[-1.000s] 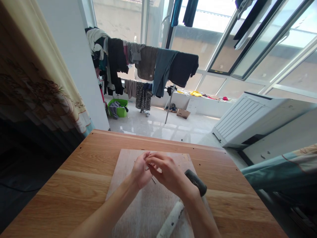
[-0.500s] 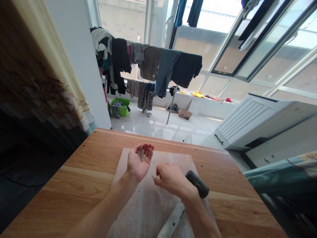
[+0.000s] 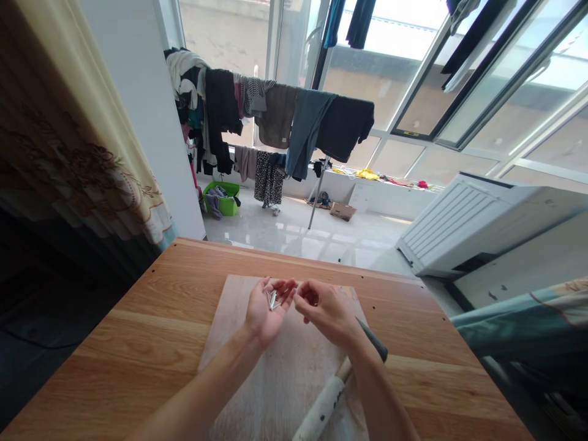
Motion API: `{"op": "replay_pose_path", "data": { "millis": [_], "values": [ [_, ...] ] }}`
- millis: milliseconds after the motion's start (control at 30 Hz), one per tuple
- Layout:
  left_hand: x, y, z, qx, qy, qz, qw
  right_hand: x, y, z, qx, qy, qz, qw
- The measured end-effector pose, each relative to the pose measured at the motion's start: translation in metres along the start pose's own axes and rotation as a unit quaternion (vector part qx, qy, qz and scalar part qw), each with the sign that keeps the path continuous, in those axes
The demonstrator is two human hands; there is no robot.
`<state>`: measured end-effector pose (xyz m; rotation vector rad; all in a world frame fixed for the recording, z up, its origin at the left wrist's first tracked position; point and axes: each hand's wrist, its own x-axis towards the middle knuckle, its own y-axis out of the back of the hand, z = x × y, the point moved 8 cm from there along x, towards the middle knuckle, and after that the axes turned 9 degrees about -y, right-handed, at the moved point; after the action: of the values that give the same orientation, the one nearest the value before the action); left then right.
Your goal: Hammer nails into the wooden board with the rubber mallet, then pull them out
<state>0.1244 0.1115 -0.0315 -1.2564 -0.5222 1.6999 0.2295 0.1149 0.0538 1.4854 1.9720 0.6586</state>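
My left hand [image 3: 269,312] is palm up and cupped, with several thin silvery nails [image 3: 273,300] lying in it. Just right of its fingertips, my right hand [image 3: 324,309] is curled with thumb and index finger pinched together. A nail showed in that pinch a moment ago; at this instant the fingers mostly hide it. Both hands are above a pale, worn wooden board [image 3: 243,392]. Under my right forearm lies a mallet with a dark head [image 3: 374,343] and a white-wrapped handle [image 3: 319,410], partly covered by the arm.
The board rests on a wooden table [image 3: 138,349] with small dark holes along its edges. Beyond it stand a rack of hanging clothes [image 3: 275,116] and a green basket [image 3: 228,205]. A white ribbed appliance [image 3: 459,214] is at right; a curtain [image 3: 92,122] hangs at left.
My right hand has risen toward my left hand's fingertips, uncovering more of the mallet's handle. My left hand has shifted slightly right and down, the nails still in its palm.
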Motion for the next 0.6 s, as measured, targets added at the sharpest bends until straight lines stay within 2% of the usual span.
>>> {"op": "replay_pose_path", "data": {
  "millis": [67,200,267,333,433,533,600],
  "values": [
    [-0.005,-0.004,-0.015,0.014,0.032,-0.038,0.999,-0.002,0.002,-0.002,0.083,-0.004,-0.006,0.997],
    [-0.006,0.0,-0.023,0.059,0.035,-0.055,0.996,-0.006,0.015,-0.004,0.088,0.009,0.031,0.996],
    [-0.004,0.002,-0.023,0.131,0.04,-0.081,0.987,-0.008,0.027,-0.001,0.097,0.014,0.064,0.993],
    [-0.003,0.0,-0.024,0.229,0.044,-0.145,0.962,-0.009,0.037,0.001,0.112,0.014,0.084,0.99],
    [-0.006,-0.011,-0.019,0.377,-0.003,-0.255,0.89,-0.011,0.043,0.004,0.127,0.011,0.082,0.988],
    [-0.016,-0.02,-0.019,0.506,-0.025,-0.358,0.785,-0.013,0.045,0.003,0.121,0.014,0.086,0.989],
    [-0.025,-0.024,-0.017,0.565,-0.031,-0.407,0.717,-0.014,0.046,0.002,0.115,0.016,0.093,0.989]
  ]
}}
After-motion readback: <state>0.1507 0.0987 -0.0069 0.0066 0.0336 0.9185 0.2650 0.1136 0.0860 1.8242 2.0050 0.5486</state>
